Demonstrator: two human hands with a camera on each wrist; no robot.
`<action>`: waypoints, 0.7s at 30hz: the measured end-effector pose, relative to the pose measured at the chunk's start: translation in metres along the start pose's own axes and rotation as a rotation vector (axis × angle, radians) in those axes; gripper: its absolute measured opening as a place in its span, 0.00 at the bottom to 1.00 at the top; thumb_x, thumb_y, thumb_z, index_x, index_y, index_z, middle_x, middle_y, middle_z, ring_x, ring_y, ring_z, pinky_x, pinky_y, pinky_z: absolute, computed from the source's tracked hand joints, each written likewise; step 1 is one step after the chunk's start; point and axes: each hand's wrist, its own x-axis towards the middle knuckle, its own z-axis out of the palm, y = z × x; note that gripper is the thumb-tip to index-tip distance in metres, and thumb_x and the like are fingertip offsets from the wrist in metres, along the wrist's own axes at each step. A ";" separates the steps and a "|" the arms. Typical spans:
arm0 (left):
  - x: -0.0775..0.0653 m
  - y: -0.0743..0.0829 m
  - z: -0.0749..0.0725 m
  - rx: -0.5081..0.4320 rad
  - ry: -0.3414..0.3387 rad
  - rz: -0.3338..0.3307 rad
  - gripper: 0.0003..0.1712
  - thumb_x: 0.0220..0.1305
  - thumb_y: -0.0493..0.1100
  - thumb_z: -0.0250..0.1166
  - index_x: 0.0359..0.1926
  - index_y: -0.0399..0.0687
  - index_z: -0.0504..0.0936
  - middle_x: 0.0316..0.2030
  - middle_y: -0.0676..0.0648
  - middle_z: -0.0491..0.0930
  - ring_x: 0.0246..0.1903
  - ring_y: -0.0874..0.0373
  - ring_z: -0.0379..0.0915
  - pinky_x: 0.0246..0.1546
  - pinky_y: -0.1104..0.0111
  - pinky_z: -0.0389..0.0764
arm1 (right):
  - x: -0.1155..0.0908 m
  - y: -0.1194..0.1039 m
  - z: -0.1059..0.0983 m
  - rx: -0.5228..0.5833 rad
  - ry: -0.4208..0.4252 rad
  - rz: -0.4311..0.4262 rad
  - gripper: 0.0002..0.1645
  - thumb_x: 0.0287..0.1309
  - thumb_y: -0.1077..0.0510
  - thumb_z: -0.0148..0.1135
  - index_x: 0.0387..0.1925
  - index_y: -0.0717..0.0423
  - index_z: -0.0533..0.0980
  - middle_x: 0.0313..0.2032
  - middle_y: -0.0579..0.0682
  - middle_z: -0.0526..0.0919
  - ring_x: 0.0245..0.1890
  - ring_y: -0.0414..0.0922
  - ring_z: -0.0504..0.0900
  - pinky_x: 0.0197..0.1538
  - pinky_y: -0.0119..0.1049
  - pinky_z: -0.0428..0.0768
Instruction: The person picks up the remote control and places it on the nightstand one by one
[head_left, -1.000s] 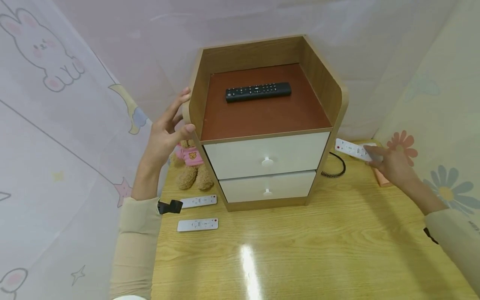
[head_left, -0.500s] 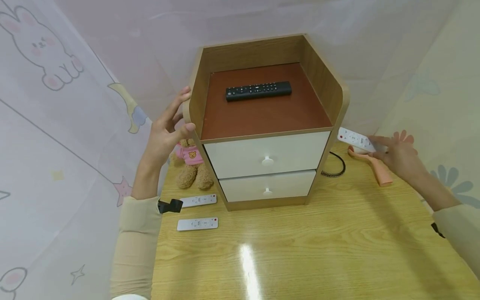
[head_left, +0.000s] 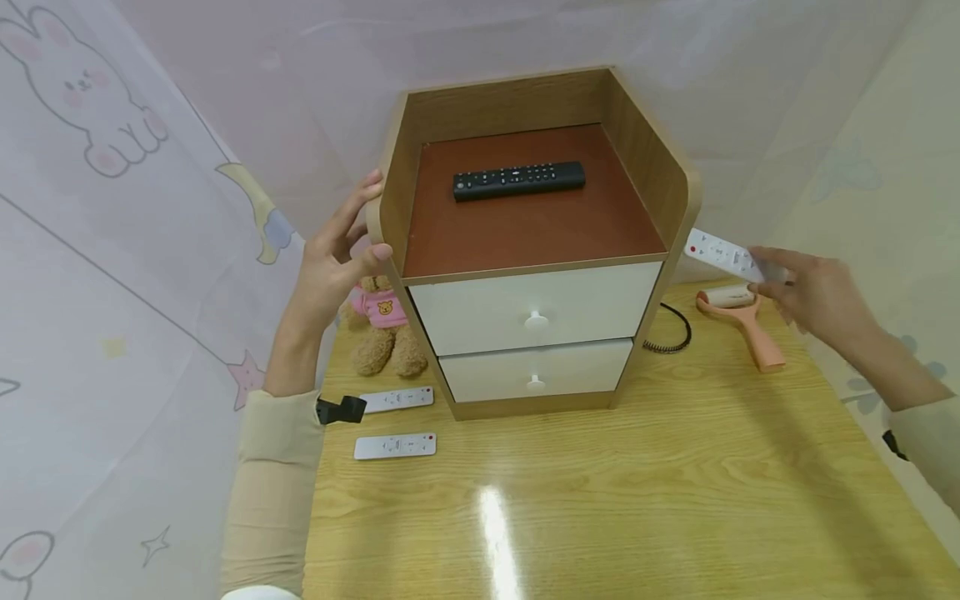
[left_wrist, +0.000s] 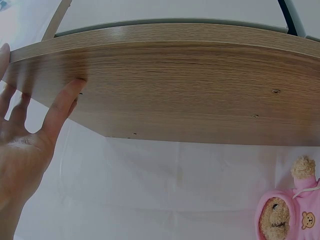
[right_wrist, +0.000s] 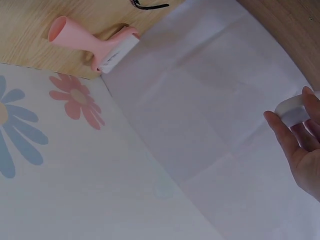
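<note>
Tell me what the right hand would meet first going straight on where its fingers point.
Past the white remote in its grip, the right hand would probably meet the cabinet's right side panel, though depth between them is unclear.

Your right hand (head_left: 828, 300) covers one end of the white remote (head_left: 723, 254); button labels (head_left: 722, 252) too small to read. Cabinet (head_left: 536, 237) hides part of the teddy (head_left: 386, 321); left wrist view crops it.

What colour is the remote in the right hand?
The remote in the right hand is white with a red button, clearest in the head view.
</note>
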 end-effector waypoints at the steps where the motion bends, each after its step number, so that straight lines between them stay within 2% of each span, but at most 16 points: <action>1: 0.000 0.002 0.001 0.002 -0.003 0.002 0.34 0.63 0.34 0.64 0.69 0.45 0.65 0.73 0.47 0.54 0.60 0.39 0.65 0.35 0.69 0.83 | 0.002 0.000 -0.002 0.003 0.006 -0.001 0.29 0.45 0.70 0.73 0.53 0.67 0.77 0.24 0.67 0.82 0.08 0.30 0.58 0.12 0.27 0.57; 7: -0.001 0.013 0.006 0.005 -0.005 -0.013 0.34 0.64 0.29 0.61 0.70 0.43 0.64 0.73 0.47 0.54 0.59 0.38 0.65 0.36 0.68 0.83 | 0.011 -0.006 -0.015 0.003 0.026 0.006 0.29 0.44 0.71 0.73 0.52 0.67 0.78 0.29 0.70 0.82 0.08 0.33 0.53 0.12 0.28 0.54; 14: 0.000 0.016 0.008 0.028 -0.004 -0.015 0.33 0.64 0.32 0.62 0.70 0.43 0.64 0.73 0.47 0.54 0.59 0.37 0.65 0.36 0.69 0.83 | 0.023 -0.012 -0.028 -0.047 0.032 -0.002 0.28 0.45 0.70 0.72 0.52 0.68 0.78 0.34 0.72 0.82 0.09 0.37 0.61 0.14 0.25 0.59; 21: 0.000 0.014 0.007 0.037 -0.005 -0.011 0.34 0.64 0.33 0.63 0.70 0.42 0.63 0.73 0.47 0.54 0.60 0.38 0.65 0.35 0.70 0.83 | 0.034 -0.014 -0.037 -0.081 0.069 -0.047 0.31 0.39 0.71 0.75 0.50 0.69 0.78 0.35 0.73 0.82 0.10 0.39 0.58 0.15 0.26 0.55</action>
